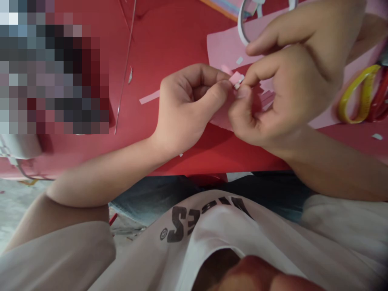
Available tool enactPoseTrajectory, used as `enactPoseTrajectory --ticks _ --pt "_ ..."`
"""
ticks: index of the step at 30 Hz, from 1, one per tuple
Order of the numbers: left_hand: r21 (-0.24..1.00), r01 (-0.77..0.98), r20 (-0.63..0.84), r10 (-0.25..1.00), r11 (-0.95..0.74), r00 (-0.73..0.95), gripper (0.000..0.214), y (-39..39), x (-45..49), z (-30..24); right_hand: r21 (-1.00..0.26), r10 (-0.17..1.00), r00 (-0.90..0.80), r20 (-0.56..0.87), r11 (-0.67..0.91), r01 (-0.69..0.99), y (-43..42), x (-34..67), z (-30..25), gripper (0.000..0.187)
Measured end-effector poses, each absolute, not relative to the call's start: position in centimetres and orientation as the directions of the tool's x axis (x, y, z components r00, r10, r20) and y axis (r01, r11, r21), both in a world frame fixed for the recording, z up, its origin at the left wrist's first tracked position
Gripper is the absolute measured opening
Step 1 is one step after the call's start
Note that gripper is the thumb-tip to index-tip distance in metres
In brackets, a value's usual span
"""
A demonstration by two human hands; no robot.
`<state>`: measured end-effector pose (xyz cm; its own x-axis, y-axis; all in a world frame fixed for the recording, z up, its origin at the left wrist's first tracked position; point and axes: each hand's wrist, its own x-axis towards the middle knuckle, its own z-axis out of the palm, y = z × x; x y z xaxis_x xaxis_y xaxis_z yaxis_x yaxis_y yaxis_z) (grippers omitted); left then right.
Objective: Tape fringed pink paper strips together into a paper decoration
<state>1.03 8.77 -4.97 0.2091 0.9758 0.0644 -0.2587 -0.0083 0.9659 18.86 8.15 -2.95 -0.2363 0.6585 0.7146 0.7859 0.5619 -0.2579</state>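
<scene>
My left hand (194,103) pinches a small folded piece of pink paper (236,77) between thumb and forefinger. At that piece's right end, where a bit of white shows, the thumb and forefinger of my right hand (281,91) are also closed on it. The two sets of fingertips nearly meet above the red table (169,36). Beneath and beyond my right hand lies a larger pink paper sheet (222,46), partly covered. Loose pink strips (266,97) lie under my right fingers. Another pink strip (149,97) sticks out left of my left hand.
A white curved band (241,24) stands at the top. At right lie a yellow loop (344,105) and a red loop (377,109). A thin cord (123,76) crosses the left side, near a white block with a cable (24,145). The upper left is pixelated.
</scene>
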Motion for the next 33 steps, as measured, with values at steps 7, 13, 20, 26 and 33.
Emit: enactPoseTrajectory --ticks 7,13,20,26,33 --pt "0.981 -0.189 0.087 0.971 -0.045 0.224 0.037 9.0 0.7 -5.5 -0.292 0.769 -0.208 0.605 0.457 0.84 8.2 19.2 -3.3 0.008" --pt "0.986 -0.118 0.147 0.961 -0.122 0.235 0.028 9.7 0.0 -6.4 -0.322 0.664 -0.207 0.718 0.581 0.747 8.4 19.0 -2.5 0.017" --pt "0.948 0.022 0.313 0.943 -0.318 0.112 0.025 9.6 0.1 -5.6 -0.553 0.696 0.063 0.716 0.509 0.66 10.6 19.8 -2.7 0.026" --pt "0.929 0.211 0.244 0.932 -0.304 0.269 0.015 10.5 -1.0 -3.7 -0.519 0.697 0.009 0.717 0.525 0.675 10.7 19.1 -2.9 0.026" --pt "0.725 0.262 0.633 0.766 -0.637 0.11 0.016 10.8 -0.5 -4.1 -0.504 0.741 -0.1 0.664 0.542 0.673 9.3 18.9 -2.0 0.011"
